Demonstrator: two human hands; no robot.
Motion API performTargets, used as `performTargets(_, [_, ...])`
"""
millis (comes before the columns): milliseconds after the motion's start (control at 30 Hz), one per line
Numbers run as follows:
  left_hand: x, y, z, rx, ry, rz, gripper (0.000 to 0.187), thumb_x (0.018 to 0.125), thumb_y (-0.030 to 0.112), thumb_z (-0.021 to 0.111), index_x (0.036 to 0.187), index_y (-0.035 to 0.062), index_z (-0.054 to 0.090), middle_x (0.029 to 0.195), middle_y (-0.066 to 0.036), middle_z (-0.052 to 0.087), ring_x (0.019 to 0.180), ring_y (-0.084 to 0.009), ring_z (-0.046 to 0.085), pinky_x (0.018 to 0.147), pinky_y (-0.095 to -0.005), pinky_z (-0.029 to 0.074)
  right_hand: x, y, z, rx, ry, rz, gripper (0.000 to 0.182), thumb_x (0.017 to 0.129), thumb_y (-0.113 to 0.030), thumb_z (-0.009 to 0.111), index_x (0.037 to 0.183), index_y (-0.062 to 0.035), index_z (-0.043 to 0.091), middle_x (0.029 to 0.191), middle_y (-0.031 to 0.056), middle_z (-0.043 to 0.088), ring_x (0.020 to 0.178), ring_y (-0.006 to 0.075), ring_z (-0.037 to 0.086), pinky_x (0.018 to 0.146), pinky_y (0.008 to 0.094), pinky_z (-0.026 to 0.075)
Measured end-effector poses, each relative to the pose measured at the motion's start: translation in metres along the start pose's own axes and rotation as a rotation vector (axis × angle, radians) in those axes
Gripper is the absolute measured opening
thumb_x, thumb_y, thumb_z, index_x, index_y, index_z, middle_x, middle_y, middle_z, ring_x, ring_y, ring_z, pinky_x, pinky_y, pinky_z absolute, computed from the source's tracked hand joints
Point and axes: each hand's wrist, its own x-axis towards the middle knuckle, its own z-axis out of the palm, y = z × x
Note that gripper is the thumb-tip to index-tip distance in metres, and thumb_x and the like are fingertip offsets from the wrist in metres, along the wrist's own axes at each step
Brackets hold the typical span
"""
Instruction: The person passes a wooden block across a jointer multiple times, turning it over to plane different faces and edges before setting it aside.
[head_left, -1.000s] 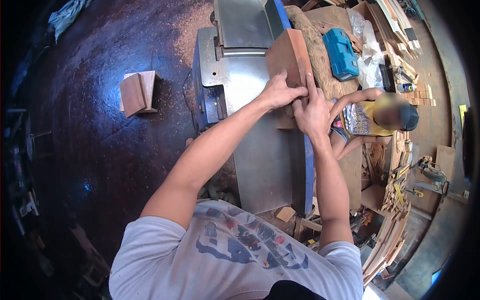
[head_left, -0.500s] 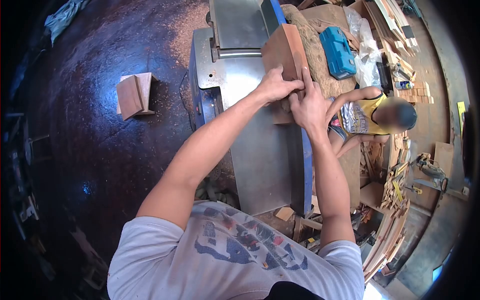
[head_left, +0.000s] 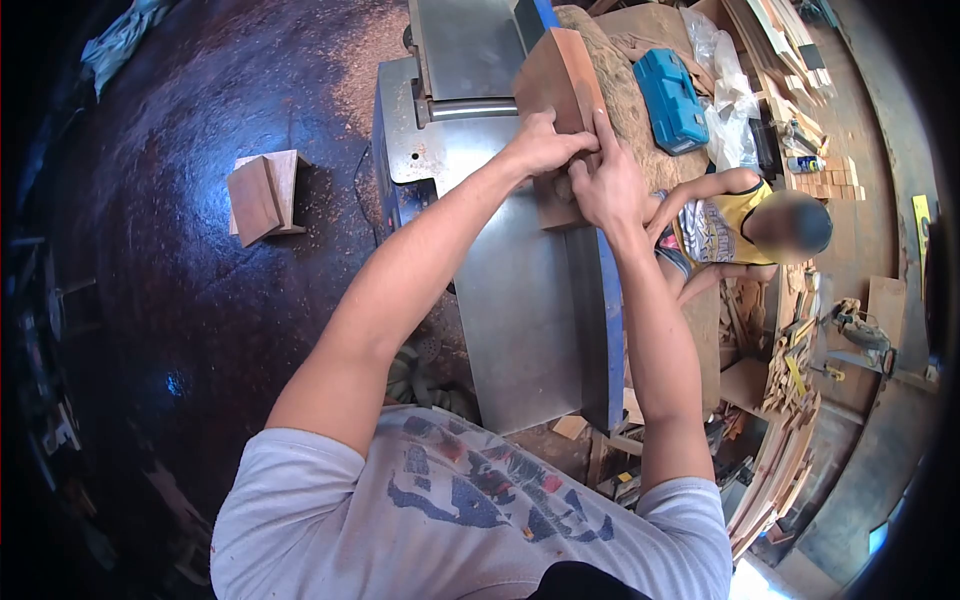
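A reddish-brown wooden board (head_left: pixel 543 85) stands on its edge on the metal bed of a jointer (head_left: pixel 525 310), alongside its blue-edged fence (head_left: pixel 610 340). My left hand (head_left: pixel 545 145) presses on the board's face, its thumb reaching over toward the top edge. On that top edge rests my right hand (head_left: pixel 612 188), index finger stretched forward along the wood and thumb close to the left one. Both hands grip the board near its middle. Part of the board's lower face is hidden behind my hands. A bare metal cutterhead cylinder (head_left: pixel 472 108) shows left of the board.
A person in a yellow top (head_left: pixel 745 225) sits just right of the machine. Beyond the fence lies a blue-green tool case (head_left: pixel 670 100). Cut boards (head_left: pixel 265 195) lie stacked on the floor at left, near wood shavings (head_left: pixel 370 70). Timber piles (head_left: pixel 775 470) line the right side.
The board has slid a little forward along the jointer, away from my body, and both hands have moved with it. Their hold looks the same.
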Motion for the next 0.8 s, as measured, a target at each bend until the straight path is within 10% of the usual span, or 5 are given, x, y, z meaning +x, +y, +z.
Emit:
performTargets(100, [0.003,0.012,-0.005,-0.038,-0.066,-0.083,0.067,0.09,0.022,0.081,0.142,-0.008,0.053,0.126,-0.02,0.07,0.11,-0.0244,0.072,0.089,-0.0344,0.06,0.011,0.0,0.004,0.004,0.009,-0.009,0.079,0.085,-0.022,0.067,0.16,-0.0176,0.043,0.127,0.0255,0.064,0.114,0.045,0.067,0.098,0.0546,0.054])
performTargets(133, [0.006,0.01,-0.006,-0.09,-0.032,0.009,0.073,0.078,0.027,0.087,0.127,-0.0171,0.056,0.11,-0.024,0.072,0.091,-0.0241,0.074,0.068,-0.0344,0.059,0.015,0.0,0.005,0.007,0.015,-0.015,0.078,0.085,-0.023,0.067,0.16,-0.0177,0.044,0.127,0.0255,0.064,0.115,0.0448,0.067,0.098,0.0545,0.054])
performTargets(333, [0.02,0.029,-0.02,-0.042,-0.077,-0.083,0.066,0.088,0.024,0.081,0.141,-0.0059,0.056,0.125,-0.02,0.07,0.108,-0.0249,0.073,0.086,-0.036,0.061,0.039,-0.012,0.003,-0.003,-0.021,0.022,0.076,0.085,-0.023,0.067,0.158,-0.0173,0.045,0.128,0.0255,0.065,0.116,0.0445,0.067,0.098,0.0543,0.054])
performTargets(800, [0.074,0.035,-0.048,-0.002,-0.049,-0.076,0.094,0.081,0.037,0.087,0.137,-0.0245,0.044,0.119,-0.029,0.067,0.098,-0.0291,0.074,0.072,-0.0362,0.061,0.086,-0.029,0.006,0.004,-0.026,0.019,0.066,0.086,-0.022,0.066,0.15,-0.0191,0.051,0.121,0.0243,0.069,0.112,0.0429,0.069,0.097,0.0535,0.055])
